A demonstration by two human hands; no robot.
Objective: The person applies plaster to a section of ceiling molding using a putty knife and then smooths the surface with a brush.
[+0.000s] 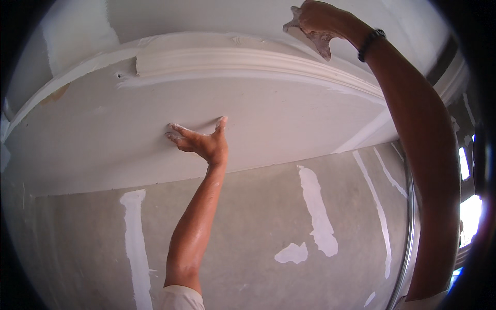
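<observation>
Open left hand (204, 143) braces the white plaster ceiling panel (155, 155); right hand (315, 23), fingers spread, smooths the white curved plaster cornice (248, 59), empty; next, steady pressure rightward.

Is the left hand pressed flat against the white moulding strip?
No: the left hand rests its spread fingers on the plain white panel well below the moulding strip, while the right hand is up beside the strip.

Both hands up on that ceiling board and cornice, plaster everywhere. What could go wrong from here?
1. The left hand braces the white board with spread, plaster-smeared fingers; it may slip or leave marks.
2. The right hand works wet plaster above the cornice moulding; drips could fall toward the face.
3. The cornice end looks unfinished and could crack if knocked.
</observation>
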